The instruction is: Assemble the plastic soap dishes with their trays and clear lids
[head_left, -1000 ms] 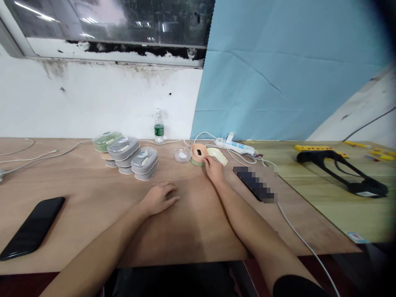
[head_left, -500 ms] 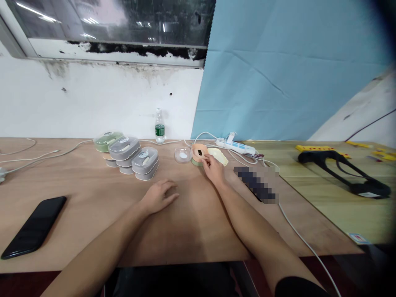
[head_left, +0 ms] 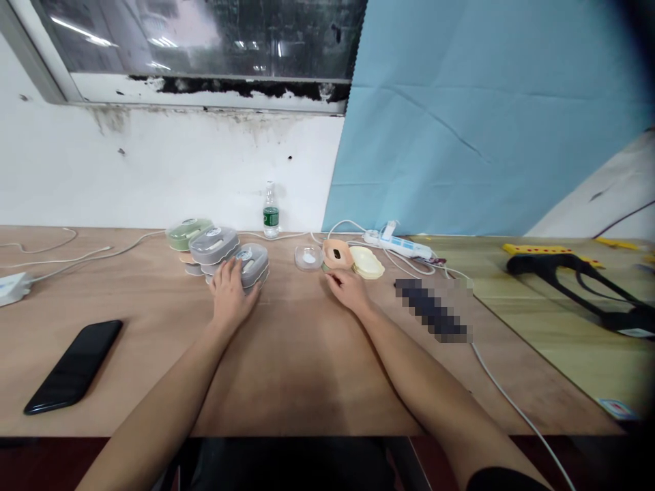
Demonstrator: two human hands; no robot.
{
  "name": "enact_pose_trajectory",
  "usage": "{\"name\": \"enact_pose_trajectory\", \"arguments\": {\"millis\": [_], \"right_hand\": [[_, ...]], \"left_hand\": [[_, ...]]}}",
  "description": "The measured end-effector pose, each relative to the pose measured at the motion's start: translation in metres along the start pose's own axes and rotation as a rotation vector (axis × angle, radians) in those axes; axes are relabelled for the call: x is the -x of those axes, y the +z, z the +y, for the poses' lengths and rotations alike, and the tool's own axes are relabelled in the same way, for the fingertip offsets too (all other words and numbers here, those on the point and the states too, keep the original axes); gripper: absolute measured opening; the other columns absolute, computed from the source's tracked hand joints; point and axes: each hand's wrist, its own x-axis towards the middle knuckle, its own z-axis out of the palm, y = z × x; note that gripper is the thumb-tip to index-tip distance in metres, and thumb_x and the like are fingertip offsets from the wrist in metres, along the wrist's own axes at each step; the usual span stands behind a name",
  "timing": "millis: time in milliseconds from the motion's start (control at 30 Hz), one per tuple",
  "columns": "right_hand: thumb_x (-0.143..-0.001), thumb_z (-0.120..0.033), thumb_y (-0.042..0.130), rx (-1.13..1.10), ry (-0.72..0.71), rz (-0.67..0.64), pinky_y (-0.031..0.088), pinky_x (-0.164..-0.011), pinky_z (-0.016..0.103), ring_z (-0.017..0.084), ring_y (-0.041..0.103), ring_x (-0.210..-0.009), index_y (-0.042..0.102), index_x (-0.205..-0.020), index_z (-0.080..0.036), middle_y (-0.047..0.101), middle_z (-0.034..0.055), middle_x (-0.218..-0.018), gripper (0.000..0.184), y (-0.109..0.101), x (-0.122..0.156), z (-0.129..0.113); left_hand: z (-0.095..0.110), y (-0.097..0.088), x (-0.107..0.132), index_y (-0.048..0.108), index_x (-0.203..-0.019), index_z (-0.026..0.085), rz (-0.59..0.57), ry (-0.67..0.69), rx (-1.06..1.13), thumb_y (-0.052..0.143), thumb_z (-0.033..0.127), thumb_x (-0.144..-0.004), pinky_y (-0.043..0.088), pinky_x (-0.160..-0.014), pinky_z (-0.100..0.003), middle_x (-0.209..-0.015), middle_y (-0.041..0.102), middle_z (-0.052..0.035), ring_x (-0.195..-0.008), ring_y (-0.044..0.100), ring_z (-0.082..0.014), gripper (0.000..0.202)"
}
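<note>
My left hand (head_left: 230,294) reaches forward over the wooden table (head_left: 286,368), its fingers apart and touching the nearest grey lidded box (head_left: 250,262) in a small stack. More grey boxes (head_left: 213,245) and a green box (head_left: 185,232) stand behind it. My right hand (head_left: 348,289) rests on the table with loosely curled fingers, just in front of an orange dish (head_left: 337,254). A clear round lid (head_left: 308,257) lies left of the dish and a pale yellow dish (head_left: 367,262) lies to its right. Nothing shows in either hand.
A black phone (head_left: 74,365) lies at the near left. A small bottle (head_left: 271,211) stands by the wall. A white power strip (head_left: 399,243) with cables and a blurred dark object (head_left: 432,312) lie right. A black frame (head_left: 578,279) and yellow bar (head_left: 542,249) sit far right.
My left hand went from the middle of the table forward and left onto the grey box stack. My right hand drew back slightly from the orange dish. The view shifted a little.
</note>
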Motion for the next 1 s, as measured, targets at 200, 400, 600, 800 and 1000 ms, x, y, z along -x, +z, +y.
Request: {"name": "enact_pose_trajectory", "arguments": {"millis": [200,400,600,800,1000], "right_hand": [[-0.089,-0.029,0.051,-0.001,0.012,-0.003,0.046,-0.069,0.027,0.019,0.067,-0.077,0.072,-0.090,-0.020,0.074,0.0042,-0.087,0.023,-0.004,0.000,-0.002],[-0.089,-0.029,0.050,-0.019,0.014,-0.022,0.045,-0.069,0.027,0.019,0.066,-0.076,0.071,-0.092,-0.021,0.074,0.0032,-0.087,0.023,-0.003,0.001,-0.004],[-0.091,-0.032,0.047,-0.077,-0.028,-0.006,0.046,-0.073,0.029,0.018,0.065,-0.076,0.069,-0.099,-0.021,0.073,0.0046,-0.088,0.026,-0.005,0.004,-0.011],[-0.083,-0.056,0.055,-0.268,-0.170,-0.148,0.050,-0.073,0.032,0.021,0.063,-0.084,0.045,-0.136,-0.019,0.060,0.0133,-0.123,0.066,-0.012,0.005,-0.029],[-0.075,-0.077,0.044,-0.304,-0.329,-0.434,0.048,-0.082,0.038,0.026,0.063,-0.093,0.049,-0.135,-0.017,0.065,0.0143,-0.115,0.085,-0.012,0.004,-0.035]], "left_hand": [[-0.007,0.007,-0.001,0.056,-0.119,0.018,0.056,-0.002,0.027,0.067,0.041,-0.077,0.030,-0.105,-0.052,-0.142,0.038,-0.0176,-0.132,0.034,-0.0368,0.049],[-0.007,0.012,-0.001,0.058,-0.105,0.019,0.097,0.102,0.201,0.071,0.036,-0.074,0.038,-0.104,-0.047,-0.134,0.045,-0.0151,-0.127,0.043,-0.0309,0.038],[0.007,0.003,0.005,0.058,-0.103,0.021,0.117,0.290,0.335,0.071,0.030,-0.073,0.038,-0.104,-0.049,-0.120,0.055,-0.0106,-0.127,0.044,-0.0300,0.034],[0.035,-0.009,0.018,0.057,-0.109,0.021,-0.140,0.496,0.534,0.069,0.028,-0.072,0.041,-0.104,-0.047,-0.120,0.055,-0.0108,-0.126,0.046,-0.0291,0.040],[0.041,-0.008,0.023,0.055,-0.115,0.022,-0.323,0.486,0.592,0.069,0.030,-0.070,0.044,-0.101,-0.045,-0.124,0.052,-0.0117,-0.119,0.051,-0.0279,0.048]]}}
